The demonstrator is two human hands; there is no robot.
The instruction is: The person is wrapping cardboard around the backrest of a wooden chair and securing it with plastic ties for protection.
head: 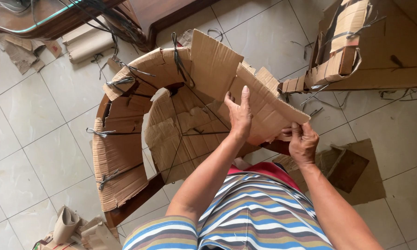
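Note:
A curved wooden chair frame [125, 210] wrapped in brown cardboard [118, 153] lies on the tiled floor, the wrapping tied with thin dark straps [178, 58]. Over its seat I hold a loose flat cardboard sheet [268, 106]. My left hand [238, 113] presses flat on the sheet's middle, fingers pointing away from me. My right hand [302, 142] pinches the sheet's near right corner. My striped shirt fills the bottom of the view.
A second cardboard-wrapped piece [347, 51] lies at the top right. Cardboard scraps sit at the bottom left [74, 229], top left [21, 53] and right [352, 171]. A dark wooden furniture edge with cables [93, 18] runs along the top left.

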